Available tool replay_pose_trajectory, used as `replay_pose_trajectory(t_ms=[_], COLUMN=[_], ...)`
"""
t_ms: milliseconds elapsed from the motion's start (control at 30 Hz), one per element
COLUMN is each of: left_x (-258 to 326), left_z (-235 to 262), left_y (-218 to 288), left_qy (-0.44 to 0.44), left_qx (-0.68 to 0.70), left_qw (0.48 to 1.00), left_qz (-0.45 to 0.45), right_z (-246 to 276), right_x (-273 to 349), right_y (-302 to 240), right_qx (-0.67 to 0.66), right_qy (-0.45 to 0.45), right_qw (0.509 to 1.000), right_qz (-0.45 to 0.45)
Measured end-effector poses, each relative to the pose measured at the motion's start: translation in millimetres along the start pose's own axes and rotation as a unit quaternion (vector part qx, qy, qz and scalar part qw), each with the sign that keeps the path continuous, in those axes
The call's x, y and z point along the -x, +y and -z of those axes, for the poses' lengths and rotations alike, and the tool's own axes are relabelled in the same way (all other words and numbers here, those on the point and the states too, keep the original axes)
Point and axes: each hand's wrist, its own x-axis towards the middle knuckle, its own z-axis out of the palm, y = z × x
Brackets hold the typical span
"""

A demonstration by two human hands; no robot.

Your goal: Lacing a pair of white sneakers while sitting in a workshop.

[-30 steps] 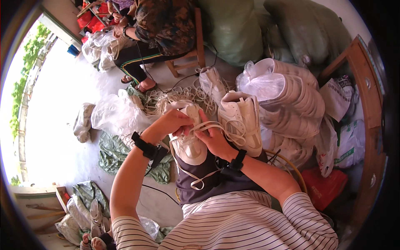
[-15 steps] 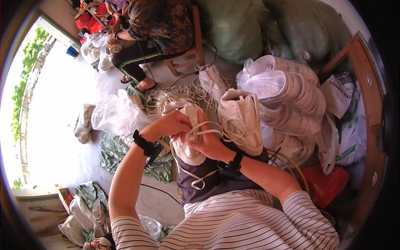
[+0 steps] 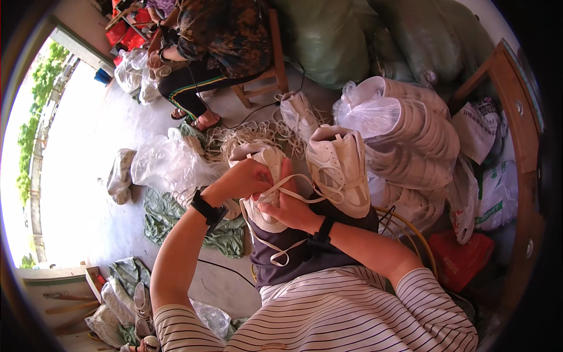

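Note:
A cream lace-up sneaker (image 3: 267,156) rests on my lap, toe toward me. My left hand (image 3: 251,178) is closed over its lacing, fingertips pinched at the shoelace (image 3: 301,178); the exact pinch is partly hidden. Around the sneaker's right side curls my right hand (image 3: 293,206), its thumb across the front and its fingers along the far side. The lace arcs over that hand toward the second sneaker, and another stretch hangs in a loop over my dark trousers. Touching neither hand, the second cream sneaker (image 3: 339,170) stands on my lap at the right, lace loose on its tongue.
Beyond my knees lie a heap of loose laces (image 3: 249,136) and another shoe (image 3: 299,115). Bagged stacked shoe parts (image 3: 410,135) stand to the right, near a wooden frame (image 3: 519,129). Clear plastic bags (image 3: 173,161) lie left. A seated person (image 3: 226,41) works at the back.
My right thumb and hand have shifted slightly left and down across the sneaker's front. My left fingers stay at the lacing with a small change of pose. The second sneaker has not moved.

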Motion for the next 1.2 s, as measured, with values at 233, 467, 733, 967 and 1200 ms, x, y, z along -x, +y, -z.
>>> replay_pose_trajectory(t_ms=[233,467,733,967,1200], left_x=[7.4,9.3,22.7,66.5,184.4], left_z=[-17.8,-23.1,-26.9,3.8,50.8], left_y=[8.4,-1.8,14.7,-23.9,-171.2], left_qy=[0.138,0.191,0.239,0.312,0.483], left_qx=[-0.178,-0.202,-0.270,-0.102,-0.126], left_qw=[0.972,0.953,0.931,0.941,0.848], left_qz=[-0.074,-0.118,-0.050,0.084,0.176], right_z=[5.1,8.5,11.6,22.8,32.2], right_x=[2.0,0.9,-1.6,-3.6,-9.9], right_y=[0.6,-2.3,0.8,5.6,11.9], right_qx=[0.041,0.022,0.017,-0.016,-0.017], right_qy=[0.002,0.015,0.022,0.041,0.007], right_qw=[0.999,1.000,1.000,0.999,1.000], right_qz=[-0.006,0.004,0.001,0.012,0.024])
